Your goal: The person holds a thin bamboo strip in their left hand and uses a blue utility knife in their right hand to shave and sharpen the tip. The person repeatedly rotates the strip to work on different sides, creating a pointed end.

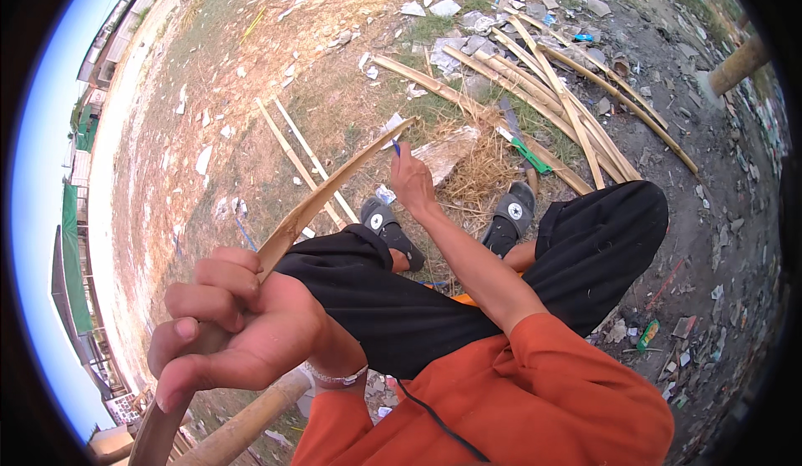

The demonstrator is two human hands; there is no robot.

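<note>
A long split-bamboo strip (pixel 334 180) runs slantwise from the lower left up to the middle of the head view. My left hand (pixel 242 315) is closed round its near part, the fingers curled over it. At the strip's far end, my right hand (pixel 412 180) is closed on a small blue tool (pixel 396 147), mostly hidden by the fingers, so its kind cannot be made out. The tool's tip is close to the strip; whether they touch is unclear. Beyond my right hand, a green-handled bladed tool (pixel 531 155) lies on the ground by dry shavings (pixel 480 169).
Several split bamboo lengths (pixel 576 119) lie in a pile at the far right. Two thin strips (pixel 313 161) lie left of my feet. A bamboo pole (pixel 246 420) is at lower left, beside me. A post (pixel 739 66) stands at right. Broken rubble (pixel 480 23) litters the ground.
</note>
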